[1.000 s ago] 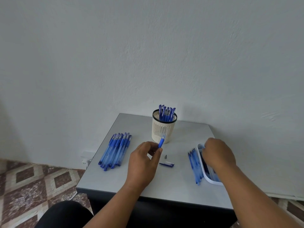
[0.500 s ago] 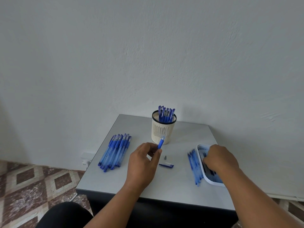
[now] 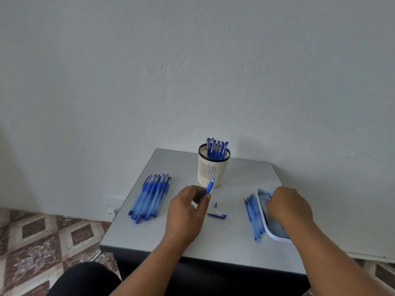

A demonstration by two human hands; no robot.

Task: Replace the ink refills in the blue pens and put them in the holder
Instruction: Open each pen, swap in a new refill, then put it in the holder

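Head view: my left hand (image 3: 185, 212) pinches a blue pen barrel (image 3: 210, 186) upright before the holder (image 3: 212, 167) of pens, while my right hand (image 3: 289, 207) reaches into the white tray (image 3: 261, 192), its grasp hidden.

A plain white plaster wall (image 3: 192, 71) is filling most of the view, its surface showing faint rough texture under soft, even light. A small grey square-topped bench (image 3: 149, 236) is standing against it. A floor of reddish-brown and cream diamond-patterned tiles (image 3: 38, 238) is spreading out to the left, with a white wall socket (image 3: 113, 205) sitting low beside the bench.
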